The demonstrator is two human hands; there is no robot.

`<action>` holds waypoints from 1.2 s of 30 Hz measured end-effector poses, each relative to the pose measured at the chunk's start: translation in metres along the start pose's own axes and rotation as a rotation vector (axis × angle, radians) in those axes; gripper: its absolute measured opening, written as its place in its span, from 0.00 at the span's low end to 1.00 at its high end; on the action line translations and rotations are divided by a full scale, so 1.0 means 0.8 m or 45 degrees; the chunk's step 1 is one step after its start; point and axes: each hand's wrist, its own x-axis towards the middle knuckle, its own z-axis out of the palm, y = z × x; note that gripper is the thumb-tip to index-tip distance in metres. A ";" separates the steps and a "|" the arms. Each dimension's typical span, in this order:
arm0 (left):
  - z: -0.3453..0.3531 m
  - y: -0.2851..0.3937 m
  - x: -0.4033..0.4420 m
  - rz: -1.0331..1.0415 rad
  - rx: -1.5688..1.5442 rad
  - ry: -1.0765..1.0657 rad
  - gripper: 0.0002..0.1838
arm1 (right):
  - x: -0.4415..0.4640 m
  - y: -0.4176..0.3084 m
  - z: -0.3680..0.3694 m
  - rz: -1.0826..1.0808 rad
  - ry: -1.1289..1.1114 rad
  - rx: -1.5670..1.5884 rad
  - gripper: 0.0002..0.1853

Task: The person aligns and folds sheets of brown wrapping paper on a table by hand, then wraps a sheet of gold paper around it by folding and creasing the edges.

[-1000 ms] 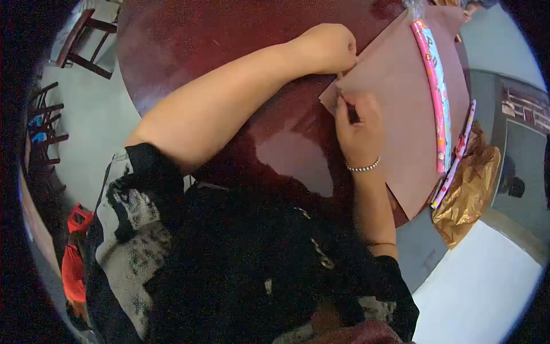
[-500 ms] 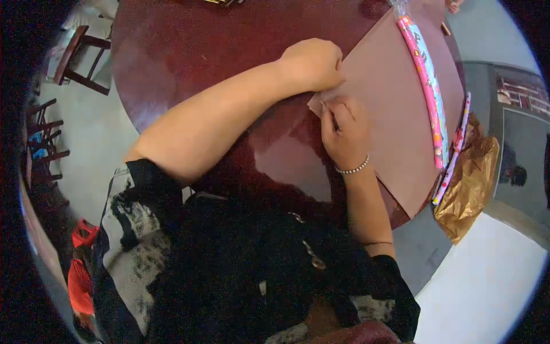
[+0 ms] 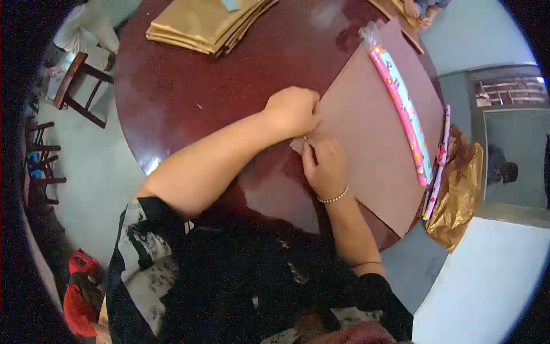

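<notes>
A large pinkish-brown sheet (image 3: 366,114) lies on the dark red round table (image 3: 172,97). At its near-left corner both my hands meet. My left hand (image 3: 293,112) is curled closed at the sheet's edge, its fingertips mostly turned out of sight. Just below it my right hand (image 3: 326,163), with a beaded bracelet (image 3: 333,199) at the wrist, has thumb and index finger pinched at the corner. Whatever lies between the fingertips is too small to make out. A long pink and light-blue wrapped tube (image 3: 404,109), with clear plastic bunched at its far end, rests on the sheet.
Folded gold sheets (image 3: 206,23) are stacked at the table's far left. Crumpled gold wrapping (image 3: 455,192) and a thin patterned tube (image 3: 439,163) are at the right edge. Another person's hands (image 3: 421,14) show at top right. A wooden chair (image 3: 83,86) stands to the left.
The view has tilted up, bringing the gold stack and the other person's hands further into sight. My hands stay together at the sheet's corner with little visible change.
</notes>
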 end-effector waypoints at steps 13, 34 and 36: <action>-0.005 -0.017 0.014 0.018 -0.364 -0.117 0.12 | -0.009 0.007 -0.015 0.198 -0.210 -0.133 0.11; 0.003 -0.021 0.021 -0.057 -0.305 -0.166 0.13 | -0.004 -0.009 0.008 -0.011 -0.040 -0.181 0.10; 0.003 -0.023 0.021 -0.074 -0.320 -0.178 0.13 | -0.003 -0.006 0.012 0.111 -0.020 -0.099 0.10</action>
